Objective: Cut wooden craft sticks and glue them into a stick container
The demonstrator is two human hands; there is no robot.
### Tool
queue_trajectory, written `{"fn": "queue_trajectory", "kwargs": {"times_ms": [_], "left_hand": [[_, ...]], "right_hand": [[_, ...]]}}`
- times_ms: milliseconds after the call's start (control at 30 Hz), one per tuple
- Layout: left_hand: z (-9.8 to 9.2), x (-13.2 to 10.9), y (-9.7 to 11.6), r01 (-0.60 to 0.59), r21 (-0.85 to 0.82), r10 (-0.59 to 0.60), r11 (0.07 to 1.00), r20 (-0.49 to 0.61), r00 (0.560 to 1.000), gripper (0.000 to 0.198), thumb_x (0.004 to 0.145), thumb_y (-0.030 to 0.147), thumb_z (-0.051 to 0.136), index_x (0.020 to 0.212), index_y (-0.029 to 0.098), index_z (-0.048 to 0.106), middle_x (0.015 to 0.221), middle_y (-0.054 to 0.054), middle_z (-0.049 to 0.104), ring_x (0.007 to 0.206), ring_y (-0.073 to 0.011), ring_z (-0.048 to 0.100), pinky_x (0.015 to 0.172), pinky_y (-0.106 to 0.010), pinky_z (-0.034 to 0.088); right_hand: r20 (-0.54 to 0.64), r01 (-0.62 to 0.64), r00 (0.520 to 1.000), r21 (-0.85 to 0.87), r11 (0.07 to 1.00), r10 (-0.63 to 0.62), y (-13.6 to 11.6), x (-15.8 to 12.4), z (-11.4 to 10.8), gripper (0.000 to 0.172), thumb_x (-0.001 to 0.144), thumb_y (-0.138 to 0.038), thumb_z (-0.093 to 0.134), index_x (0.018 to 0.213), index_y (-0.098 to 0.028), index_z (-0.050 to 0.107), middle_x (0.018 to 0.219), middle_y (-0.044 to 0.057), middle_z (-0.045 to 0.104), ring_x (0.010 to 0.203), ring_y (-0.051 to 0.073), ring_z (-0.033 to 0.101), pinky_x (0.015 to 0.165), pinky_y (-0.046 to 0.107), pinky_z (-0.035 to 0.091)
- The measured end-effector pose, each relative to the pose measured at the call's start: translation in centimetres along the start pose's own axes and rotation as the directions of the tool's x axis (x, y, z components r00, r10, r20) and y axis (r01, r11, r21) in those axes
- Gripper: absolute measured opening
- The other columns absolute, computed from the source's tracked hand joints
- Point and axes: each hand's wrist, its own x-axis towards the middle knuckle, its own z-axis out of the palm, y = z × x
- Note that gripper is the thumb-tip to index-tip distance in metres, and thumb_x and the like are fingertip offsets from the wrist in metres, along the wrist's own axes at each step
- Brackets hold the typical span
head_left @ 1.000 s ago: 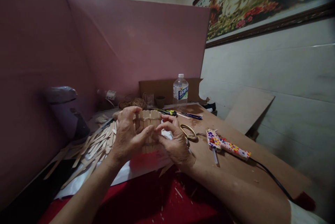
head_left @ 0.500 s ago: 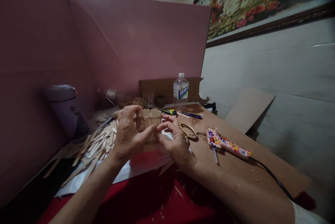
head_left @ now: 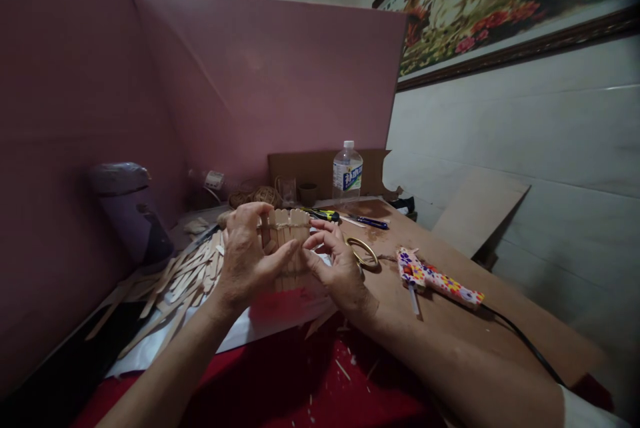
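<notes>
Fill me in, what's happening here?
A person's left hand is gripping a stick panel, its wooden sticks side by side with a cord-like band across near the top. The right hand is at the panel's right side; whether it pinches anything is unclear. Loose sticks lie heaped to the left, and a flowered glue gun lies to the right.

Pink panels (head_left: pixel 270 75) enclose the brown tabletop (head_left: pixel 387 278) behind and at left; to the right a pale wall (head_left: pixel 525 128), apparently tiled, carries a dark-framed picture (head_left: pixel 500 15) with flowers. The light is dim.
</notes>
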Motion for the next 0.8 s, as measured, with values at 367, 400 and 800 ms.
{"fn": "queue_trajectory", "kwargs": {"times_ms": [367,400,800], "left_hand": [[0.2,0.1,-0.5,-0.003,-0.009,0.003,1.0,-0.004,1.0,0.048,0.068,0.034,0.07,0.108,0.023,0.046,0.104,-0.004,0.05,0.096,-0.0225,0.046,0.084,-0.038,0.041],[0.2,0.1,-0.5,-0.002,-0.001,0.002,1.0,-0.006,1.0,0.048,0.068,0.034,0.07,0.108,0.023,0.046,0.103,-0.004,0.05,0.096,-0.0228,0.046,0.084,-0.039,0.041],[0.1,0.0,0.0,0.055,0.022,-0.054,0.998,-0.025,0.998,0.045,0.07,0.034,0.069,0.107,0.024,0.046,0.106,-0.004,0.051,0.1,-0.024,0.046,0.087,-0.041,0.04]], "right_hand": [[-0.082,0.03,0.996,-0.092,0.995,-0.038,0.0,-0.6,0.7,0.01,0.079,-0.027,0.061,0.072,-0.02,0.058,0.116,0.009,0.049,0.115,0.024,0.047,0.094,0.037,0.04],[-0.096,0.031,0.994,-0.122,0.992,-0.043,0.1,-0.7,0.7,0.011,0.08,-0.027,0.061,0.072,-0.02,0.058,0.114,0.009,0.05,0.114,0.023,0.047,0.095,0.038,0.039],[-0.079,0.066,0.992,-0.302,0.951,-0.094,0.0,-1.2,1.1,0.016,0.087,-0.027,0.048,0.073,-0.022,0.05,0.084,0.004,0.051,0.08,0.019,0.051,0.075,0.034,0.043]]}}
